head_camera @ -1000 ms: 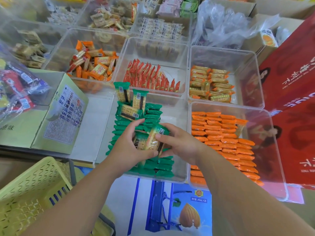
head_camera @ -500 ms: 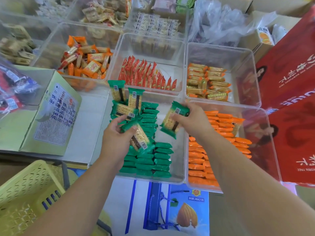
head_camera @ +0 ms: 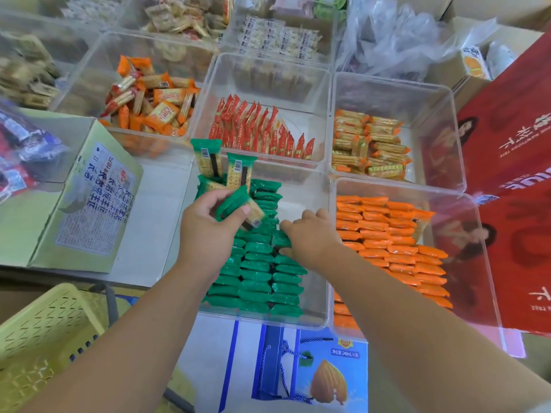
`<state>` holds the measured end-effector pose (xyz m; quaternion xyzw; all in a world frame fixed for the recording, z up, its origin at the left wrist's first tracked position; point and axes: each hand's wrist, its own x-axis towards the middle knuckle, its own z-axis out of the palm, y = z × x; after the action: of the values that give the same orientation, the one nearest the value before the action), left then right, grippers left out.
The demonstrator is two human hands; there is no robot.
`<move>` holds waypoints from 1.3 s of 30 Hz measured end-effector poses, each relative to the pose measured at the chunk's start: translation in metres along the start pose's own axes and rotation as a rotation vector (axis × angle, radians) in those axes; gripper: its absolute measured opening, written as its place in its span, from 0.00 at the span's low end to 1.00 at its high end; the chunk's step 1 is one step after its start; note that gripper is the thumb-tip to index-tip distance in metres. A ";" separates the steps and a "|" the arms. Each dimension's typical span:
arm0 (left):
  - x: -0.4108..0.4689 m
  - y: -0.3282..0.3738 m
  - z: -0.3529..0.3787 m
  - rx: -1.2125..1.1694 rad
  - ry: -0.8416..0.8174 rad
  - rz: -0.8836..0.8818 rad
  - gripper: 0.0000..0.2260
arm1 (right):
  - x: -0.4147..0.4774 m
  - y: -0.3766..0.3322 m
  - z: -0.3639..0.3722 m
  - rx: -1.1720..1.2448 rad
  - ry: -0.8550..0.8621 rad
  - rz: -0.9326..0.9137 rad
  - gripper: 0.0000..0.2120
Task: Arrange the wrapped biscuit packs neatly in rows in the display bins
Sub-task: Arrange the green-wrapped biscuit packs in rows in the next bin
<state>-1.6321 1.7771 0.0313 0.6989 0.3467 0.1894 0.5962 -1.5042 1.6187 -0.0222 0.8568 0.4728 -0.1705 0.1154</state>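
A clear bin [head_camera: 323,257] in front of me holds green wrapped biscuit packs [head_camera: 256,275] standing on edge in three rows. Two more green packs [head_camera: 223,166] lean upright at its far left corner. My left hand [head_camera: 208,231] hovers over the left row, shut on a green pack [head_camera: 238,208] held flat. My right hand [head_camera: 311,239] is low at the far end of the right row, its fingers pinching a green pack [head_camera: 281,241] there. Bare bin floor [head_camera: 293,208] shows beyond that row.
Clear bins around it hold orange packs [head_camera: 390,245], yellow-gold packs [head_camera: 369,144], red packs [head_camera: 256,129] and loose orange-and-cream packs [head_camera: 152,99]. A green carton [head_camera: 89,204] lies left, a yellow basket [head_camera: 44,332] near left, a red box [head_camera: 512,180] right.
My right hand carried its green pack from above the bin's far right down onto the far end of the right row. My left hand rose slightly with its pack.
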 end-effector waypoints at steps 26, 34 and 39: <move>0.053 -0.031 0.096 1.365 -0.897 0.343 0.18 | -0.038 0.014 0.012 0.031 0.116 -0.004 0.17; 0.041 -0.042 0.095 1.444 -0.974 0.368 0.44 | -0.038 0.009 0.026 0.156 0.191 0.236 0.35; 0.052 -0.033 0.106 1.555 -1.053 0.301 0.41 | -0.039 0.006 0.032 0.306 0.261 0.349 0.36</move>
<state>-1.5329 1.7412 -0.0309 0.9328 -0.0312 -0.3588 0.0131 -1.5238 1.5739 -0.0355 0.9476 0.2975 -0.1056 -0.0496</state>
